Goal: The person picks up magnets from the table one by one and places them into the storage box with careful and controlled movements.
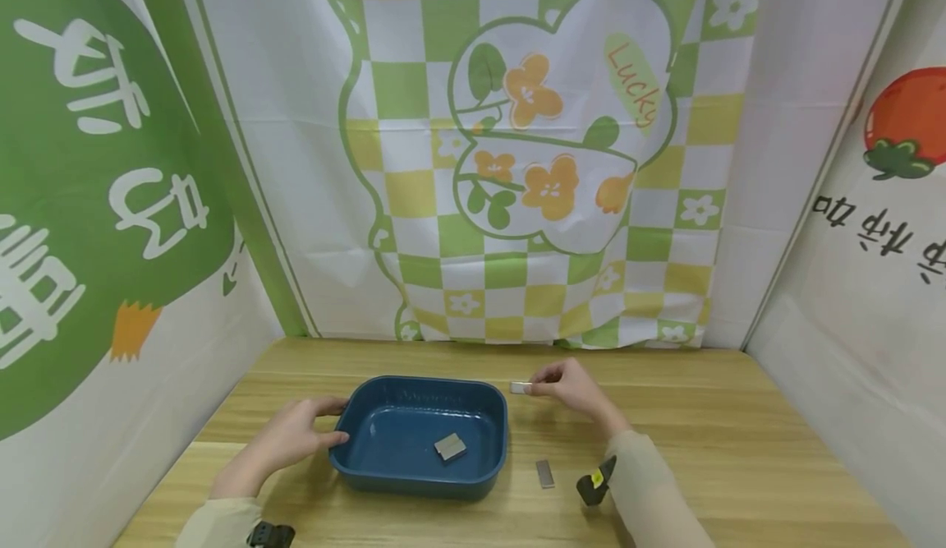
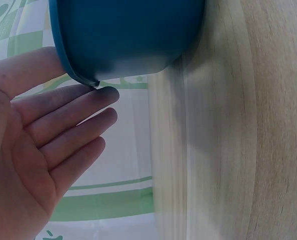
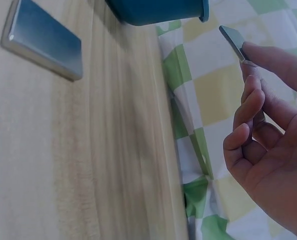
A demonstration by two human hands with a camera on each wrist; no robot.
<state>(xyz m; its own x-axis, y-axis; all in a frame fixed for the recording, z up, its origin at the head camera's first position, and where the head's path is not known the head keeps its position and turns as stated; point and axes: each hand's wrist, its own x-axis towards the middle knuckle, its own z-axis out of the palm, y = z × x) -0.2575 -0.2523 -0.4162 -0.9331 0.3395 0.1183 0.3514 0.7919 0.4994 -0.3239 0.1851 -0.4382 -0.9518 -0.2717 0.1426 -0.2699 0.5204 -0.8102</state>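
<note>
At the left end of a blue rectangular container (image 1: 414,486), my left hand (image 1: 291,435) touches the rim with its thumb and index side. In the left wrist view its other fingers (image 2: 78,132) extend nearly straight beside the wall. My right hand (image 1: 575,387) pinches a small flat silver metal block (image 1: 521,388) between thumb and index finger, raised just right of the container; the remaining fingers curl loosely. Inside the container lie grey metal blocks (image 1: 450,447), apparently stacked; their count is unclear. Another flat metal block (image 1: 544,474) rests on the table, right of the container.
The wooden table (image 1: 709,449) ends at a checked fabric backdrop (image 1: 502,277). Printed fabric walls stand on both sides. A black wrist device (image 1: 595,482) sits on my right sleeve, and another (image 1: 272,534) on my left.
</note>
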